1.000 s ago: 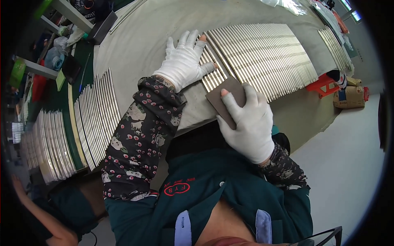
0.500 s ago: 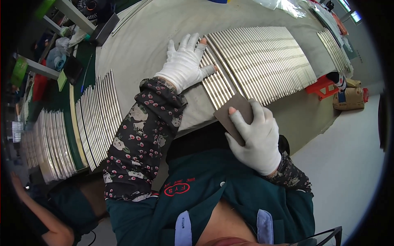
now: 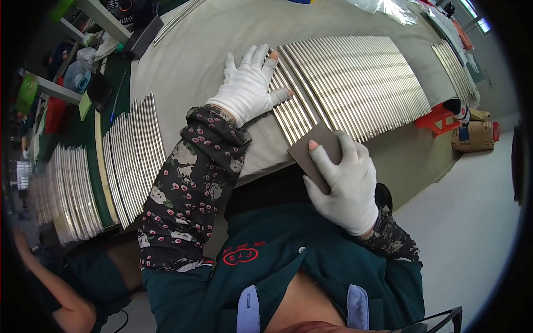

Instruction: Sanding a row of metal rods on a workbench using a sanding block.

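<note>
My left hand (image 3: 245,84), in a white glove with some bare fingertips, lies spread at the left edge of a narrow group of shiny metal rods (image 3: 293,115). Its thumb rests across them. My right hand (image 3: 351,188), gloved the same way, grips a flat grey-brown pad (image 3: 315,149) that looks like a sanding sponge. The pad lies against the near ends of the narrow group and hides some of them. Just to the right, past a thin gap, a wide row of similar rods (image 3: 361,83) lies side by side.
More rods (image 3: 133,158) lie on the green surface at left, beside a wrapped bundle (image 3: 75,191). A few rods (image 3: 455,69) rest at the table's far right. Right of the table stand a red stool (image 3: 437,119) and a brown sack (image 3: 472,136). Another person's arm (image 3: 53,275) shows at lower left.
Both hands and the pad hold almost the same places. The whole view has shifted very slightly.
</note>
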A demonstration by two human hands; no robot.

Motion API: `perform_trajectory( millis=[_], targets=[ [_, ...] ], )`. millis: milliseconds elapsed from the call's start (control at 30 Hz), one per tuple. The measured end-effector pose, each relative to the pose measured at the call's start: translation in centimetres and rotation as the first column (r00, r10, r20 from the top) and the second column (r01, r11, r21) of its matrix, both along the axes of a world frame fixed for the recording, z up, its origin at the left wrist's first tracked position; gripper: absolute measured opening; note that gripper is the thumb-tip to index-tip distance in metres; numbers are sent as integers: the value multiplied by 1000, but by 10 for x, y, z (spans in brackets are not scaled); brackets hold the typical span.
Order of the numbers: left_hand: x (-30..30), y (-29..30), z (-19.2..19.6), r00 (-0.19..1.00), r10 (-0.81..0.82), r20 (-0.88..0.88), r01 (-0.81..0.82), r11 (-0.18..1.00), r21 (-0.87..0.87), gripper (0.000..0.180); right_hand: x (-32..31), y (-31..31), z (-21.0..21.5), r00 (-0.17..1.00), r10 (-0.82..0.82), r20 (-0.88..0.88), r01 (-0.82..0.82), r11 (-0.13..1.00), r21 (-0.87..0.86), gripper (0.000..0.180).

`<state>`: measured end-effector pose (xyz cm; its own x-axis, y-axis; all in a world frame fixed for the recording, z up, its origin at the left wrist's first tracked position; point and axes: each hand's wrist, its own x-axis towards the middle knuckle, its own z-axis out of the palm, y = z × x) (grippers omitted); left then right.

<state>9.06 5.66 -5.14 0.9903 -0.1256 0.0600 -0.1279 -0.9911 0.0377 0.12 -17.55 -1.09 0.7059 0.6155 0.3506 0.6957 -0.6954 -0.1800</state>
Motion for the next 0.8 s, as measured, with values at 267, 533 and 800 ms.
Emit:
perform_trajectory(
  millis=[267,533,800],
  targets=[
    [-4,3,-1,999,32,-9,-31,999,28,88,-6,-9,0,999,54,2,-54,998,-40,58],
    [-3,4,2,998,44,-37,-43,999,34,88,-7,-10,4,997,79,-25,-79,996,-32,56],
    [-5,3,1,999,27,-40,-26,999,30,89,-13,-27,8,999,42,-22,-42,999,15,60]
  ],
)
